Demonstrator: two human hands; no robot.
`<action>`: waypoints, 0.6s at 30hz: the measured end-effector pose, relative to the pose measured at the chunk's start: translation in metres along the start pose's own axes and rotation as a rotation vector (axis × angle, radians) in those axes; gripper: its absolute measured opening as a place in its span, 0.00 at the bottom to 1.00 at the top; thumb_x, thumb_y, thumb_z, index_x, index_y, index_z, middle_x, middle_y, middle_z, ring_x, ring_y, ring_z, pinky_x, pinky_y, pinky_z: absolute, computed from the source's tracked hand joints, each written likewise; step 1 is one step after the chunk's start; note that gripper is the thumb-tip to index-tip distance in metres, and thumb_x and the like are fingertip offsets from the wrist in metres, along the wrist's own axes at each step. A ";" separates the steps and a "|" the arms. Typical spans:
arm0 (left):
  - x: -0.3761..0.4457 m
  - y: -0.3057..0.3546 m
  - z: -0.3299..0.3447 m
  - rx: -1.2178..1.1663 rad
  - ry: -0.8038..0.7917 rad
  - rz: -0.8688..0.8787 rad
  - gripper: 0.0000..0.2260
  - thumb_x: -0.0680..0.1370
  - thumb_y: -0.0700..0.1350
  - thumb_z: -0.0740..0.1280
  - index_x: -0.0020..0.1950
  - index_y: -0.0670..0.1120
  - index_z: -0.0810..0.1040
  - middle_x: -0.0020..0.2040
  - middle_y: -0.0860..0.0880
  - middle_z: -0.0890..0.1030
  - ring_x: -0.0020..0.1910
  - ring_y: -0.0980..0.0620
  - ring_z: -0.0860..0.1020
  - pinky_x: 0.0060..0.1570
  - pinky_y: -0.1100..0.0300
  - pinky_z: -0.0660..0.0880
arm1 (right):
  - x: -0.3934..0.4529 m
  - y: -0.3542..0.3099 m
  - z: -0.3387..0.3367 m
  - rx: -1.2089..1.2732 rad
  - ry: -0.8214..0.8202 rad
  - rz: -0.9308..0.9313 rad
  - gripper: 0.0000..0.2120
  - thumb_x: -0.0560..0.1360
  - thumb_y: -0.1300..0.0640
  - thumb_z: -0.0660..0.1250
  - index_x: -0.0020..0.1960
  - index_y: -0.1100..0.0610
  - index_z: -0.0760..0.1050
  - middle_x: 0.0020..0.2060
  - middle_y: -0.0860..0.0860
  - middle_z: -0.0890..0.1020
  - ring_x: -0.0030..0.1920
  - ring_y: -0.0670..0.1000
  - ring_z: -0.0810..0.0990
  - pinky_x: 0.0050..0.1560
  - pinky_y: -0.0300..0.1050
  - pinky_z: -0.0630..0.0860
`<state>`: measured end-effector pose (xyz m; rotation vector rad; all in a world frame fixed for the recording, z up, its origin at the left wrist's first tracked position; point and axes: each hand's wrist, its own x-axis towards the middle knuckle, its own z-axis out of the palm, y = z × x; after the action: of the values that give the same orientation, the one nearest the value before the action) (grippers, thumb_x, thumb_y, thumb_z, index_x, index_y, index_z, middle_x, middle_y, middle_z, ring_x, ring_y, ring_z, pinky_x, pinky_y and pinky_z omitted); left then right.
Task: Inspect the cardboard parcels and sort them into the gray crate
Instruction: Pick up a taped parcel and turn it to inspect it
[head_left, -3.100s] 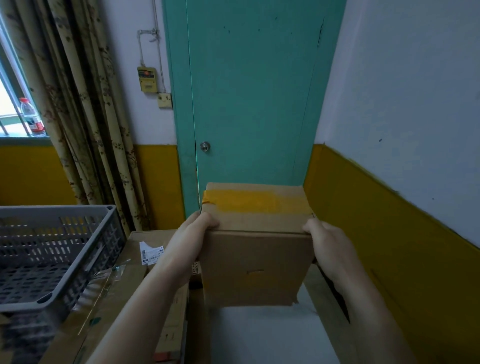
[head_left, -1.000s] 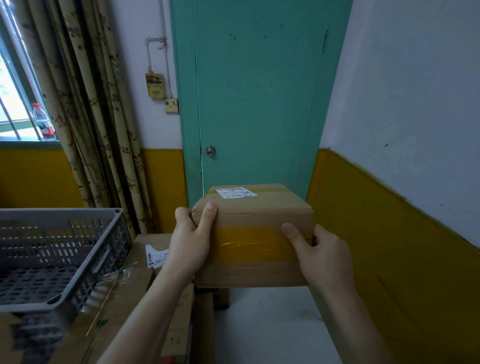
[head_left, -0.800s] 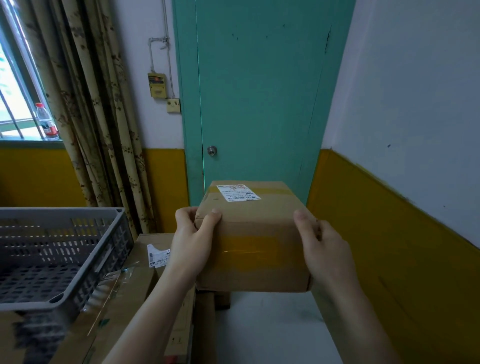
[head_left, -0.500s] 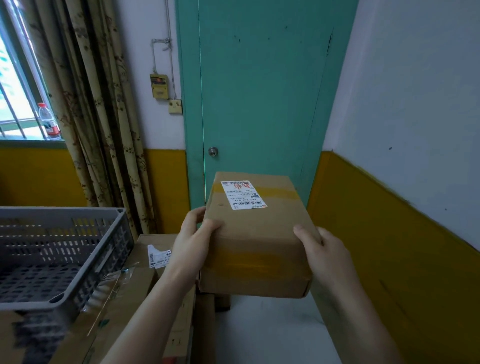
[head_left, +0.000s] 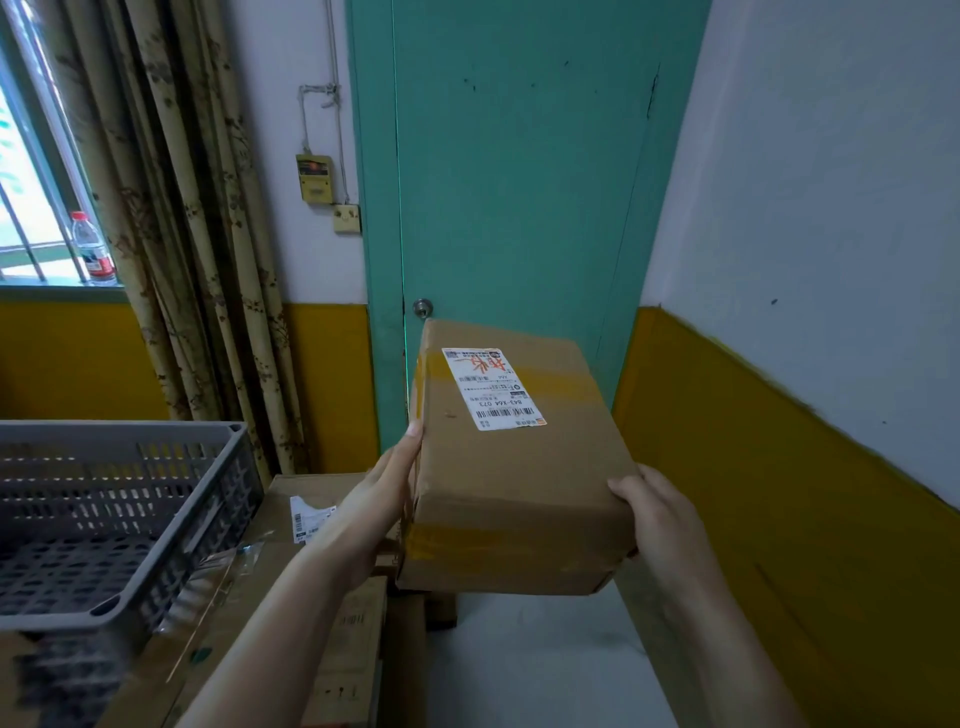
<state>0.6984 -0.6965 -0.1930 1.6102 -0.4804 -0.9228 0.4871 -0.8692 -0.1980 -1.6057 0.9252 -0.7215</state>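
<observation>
The fingers (head_left: 413, 441) of the left hand (head_left: 375, 506) lie straight and together, pressed flat along the left side of the cardboard parcel (head_left: 511, 467), the tips reaching up toward its upper edge. The right hand (head_left: 657, 525) takes the near right corner, its fingers curled around the edge so that they wrap the parcel's lower side; the tips are hidden behind the cardboard. Between the two hands the parcel is held up in the air, tilted so its broad face looks at the person. On that face sits a white shipping label (head_left: 491, 387) with a barcode and red handwriting, printed upside down from here. Bands of yellowish tape cross the parcel under the label and along its near end.

Below and to the left of the left forearm, more flat cardboard boxes (head_left: 291, 530) lie stacked, one bearing a small white sticker. Beside them, at the left edge, stands the gray crate (head_left: 171, 545), its slotted walls and perforated floor visible; it is well apart from the held parcel.

Behind everything is a teal door (head_left: 519, 182) with a round knob (head_left: 422, 307), just above the parcel's far corner. Patterned curtains (head_left: 182, 234) hang left of it, and a plastic bottle (head_left: 93, 254) with a red label stands on the window sill.
</observation>
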 end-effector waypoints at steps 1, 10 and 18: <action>0.001 0.000 -0.001 0.012 -0.015 -0.011 0.53 0.60 0.86 0.59 0.81 0.62 0.62 0.70 0.53 0.76 0.66 0.47 0.74 0.56 0.48 0.76 | 0.000 0.002 0.001 -0.026 0.000 -0.004 0.10 0.76 0.43 0.60 0.50 0.38 0.81 0.43 0.39 0.83 0.48 0.49 0.82 0.40 0.47 0.76; -0.004 0.001 0.023 -0.030 0.051 0.146 0.51 0.63 0.75 0.70 0.82 0.61 0.56 0.60 0.58 0.75 0.51 0.58 0.76 0.43 0.58 0.74 | 0.003 0.000 0.010 -0.463 0.019 -0.094 0.30 0.81 0.38 0.58 0.81 0.39 0.56 0.73 0.45 0.68 0.70 0.51 0.71 0.66 0.53 0.73; -0.010 0.002 0.036 0.119 0.134 0.327 0.55 0.59 0.78 0.69 0.81 0.62 0.55 0.78 0.53 0.66 0.72 0.47 0.71 0.70 0.40 0.73 | -0.001 -0.018 0.034 -0.721 0.089 -0.215 0.45 0.71 0.23 0.38 0.81 0.44 0.56 0.80 0.53 0.58 0.80 0.59 0.56 0.77 0.63 0.60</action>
<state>0.6650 -0.7121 -0.1890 1.6269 -0.6907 -0.5456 0.5186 -0.8490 -0.1880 -2.3479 1.1678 -0.6422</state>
